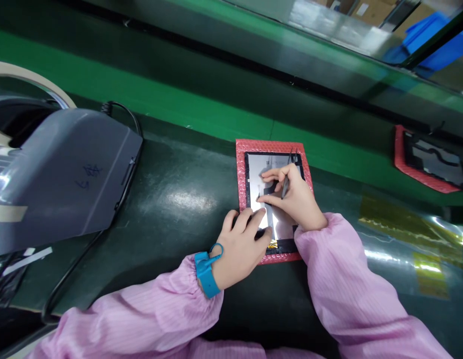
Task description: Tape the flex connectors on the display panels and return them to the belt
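Note:
A tablet-sized screen panel with a silvery back and black border lies on a red bubble-wrap sheet in the middle of the bench. My left hand, with a blue wrist strap behind it, rests on the panel's lower left, fingers spread. Over the panel's right half is my right hand, holding dark tweezers in its curled fingers, their tips pointing away from me. Its thumb and forefinger reach over the panel, apart; anything small at their tips is too small to tell. A dark strip shows partly beneath this hand.
A grey machine with a black cable stands at left, beside a large tape roll. At far right another panel lies on red bubble wrap. Yellow tape is on the green bench at right.

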Tool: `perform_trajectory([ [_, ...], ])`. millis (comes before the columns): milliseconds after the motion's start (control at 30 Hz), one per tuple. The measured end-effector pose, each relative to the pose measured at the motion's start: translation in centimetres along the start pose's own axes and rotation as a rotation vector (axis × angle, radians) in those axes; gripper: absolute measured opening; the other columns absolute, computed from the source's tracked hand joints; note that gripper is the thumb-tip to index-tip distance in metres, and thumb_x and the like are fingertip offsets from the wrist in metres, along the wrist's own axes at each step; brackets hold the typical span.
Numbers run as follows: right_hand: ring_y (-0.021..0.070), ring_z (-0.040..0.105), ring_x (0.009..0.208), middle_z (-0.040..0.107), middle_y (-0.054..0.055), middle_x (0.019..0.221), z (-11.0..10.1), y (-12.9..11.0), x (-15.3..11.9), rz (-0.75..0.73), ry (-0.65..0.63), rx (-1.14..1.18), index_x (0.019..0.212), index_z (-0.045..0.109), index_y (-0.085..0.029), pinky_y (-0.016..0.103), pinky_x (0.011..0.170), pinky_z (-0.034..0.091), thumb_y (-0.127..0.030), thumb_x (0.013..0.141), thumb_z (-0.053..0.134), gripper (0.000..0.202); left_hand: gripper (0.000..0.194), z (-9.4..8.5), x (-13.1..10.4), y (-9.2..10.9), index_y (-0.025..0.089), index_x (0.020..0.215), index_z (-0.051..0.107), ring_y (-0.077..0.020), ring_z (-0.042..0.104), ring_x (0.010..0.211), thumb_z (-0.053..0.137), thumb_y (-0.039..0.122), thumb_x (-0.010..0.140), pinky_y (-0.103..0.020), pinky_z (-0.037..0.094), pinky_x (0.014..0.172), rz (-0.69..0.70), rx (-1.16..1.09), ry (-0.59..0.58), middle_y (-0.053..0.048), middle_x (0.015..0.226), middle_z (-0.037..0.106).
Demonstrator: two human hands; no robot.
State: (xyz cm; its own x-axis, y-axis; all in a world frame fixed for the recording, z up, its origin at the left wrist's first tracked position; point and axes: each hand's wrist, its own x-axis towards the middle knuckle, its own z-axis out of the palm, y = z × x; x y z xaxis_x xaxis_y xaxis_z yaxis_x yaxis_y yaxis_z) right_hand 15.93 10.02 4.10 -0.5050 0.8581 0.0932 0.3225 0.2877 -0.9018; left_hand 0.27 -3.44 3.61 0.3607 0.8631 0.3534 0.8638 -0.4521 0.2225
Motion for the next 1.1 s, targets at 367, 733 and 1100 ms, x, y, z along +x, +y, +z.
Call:
perform_trajectory([
  [367,0.0228,0.065,0.092,0.067,0.005,0.099,-4.9,-0.7,2.0,0.070,0.469,-0.418,0.091,0.033,-0.028,0.042,0.085,0.048,-0.032,0.093,0.057,0.024,0.023,0.3,0.0,-0.6,0.020,0.112,0.070,-0.0312,0.053,0.119,0.062,0.020,0.090,-0.048,0.041,0.100,0.045,-0.017,0.005,-0.012,0.133,0.064],
  [733,0.0245,0.062,0.066,0.062,0.002,0.079,-5.9,-0.7,-6.5,0.483,0.312,-0.557,0.094,0.031,-0.028,0.035,0.064,0.043,-0.058,0.090,0.053,0.037,0.014,0.0,0.1,-1.2,0.023,0.095,0.073,-0.0240,0.054,0.113,0.061,0.016,0.095,-0.049,0.033,0.109,0.343,-0.028,0.138,0.000,0.121,0.069],
  [1100,0.0252,0.064,0.068,0.065,0.001,0.074,-4.3,-0.2,-6.4,0.457,0.304,-0.277,0.089,0.034,-0.028,0.037,0.066,0.048,-0.066,0.078,0.064,0.050,0.011,0.6,0.0,-1.5,0.023,0.099,0.072,-0.0250,0.056,0.114,0.064,0.017,0.094,-0.049,0.037,0.107,0.374,-0.016,0.050,-0.003,0.126,0.068],
])
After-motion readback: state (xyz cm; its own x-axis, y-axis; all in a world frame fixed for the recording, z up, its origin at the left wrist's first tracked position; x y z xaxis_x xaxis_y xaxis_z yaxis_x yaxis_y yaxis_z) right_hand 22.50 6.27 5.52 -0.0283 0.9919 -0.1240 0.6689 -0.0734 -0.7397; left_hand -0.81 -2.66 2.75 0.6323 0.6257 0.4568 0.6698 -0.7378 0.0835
